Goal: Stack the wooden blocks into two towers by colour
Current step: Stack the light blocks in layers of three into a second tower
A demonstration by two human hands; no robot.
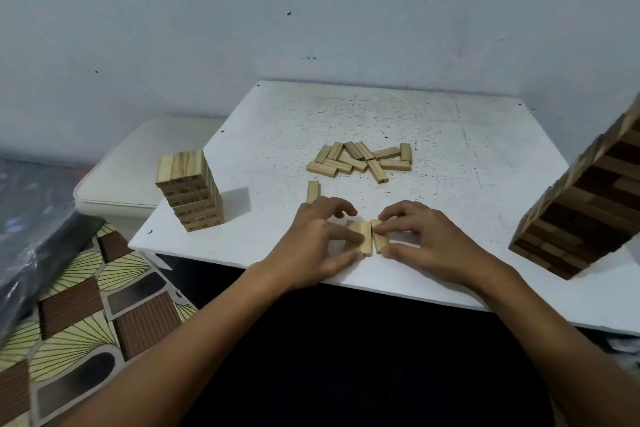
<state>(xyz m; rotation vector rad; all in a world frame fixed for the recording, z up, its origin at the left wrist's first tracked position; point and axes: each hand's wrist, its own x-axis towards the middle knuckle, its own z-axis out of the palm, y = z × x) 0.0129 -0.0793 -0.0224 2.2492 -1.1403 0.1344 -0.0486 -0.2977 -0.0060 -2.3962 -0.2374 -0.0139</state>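
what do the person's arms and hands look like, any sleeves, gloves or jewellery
Both forearms are bare all the way to the bottom edge of the frame, so no sleeves show. The left hand and right hand wear no gloves, and no rings, watch or wristband can be seen on the fingers or wrists. The fingernails look short and unpainted, though they are small in this view.

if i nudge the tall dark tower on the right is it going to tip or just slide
The dark tower would probably tip rather than slide: it is tall and narrow, standing near the table's front edge. Its loose stacked blocks would likely scatter. It looks tilted, though the wide lens may cause that.
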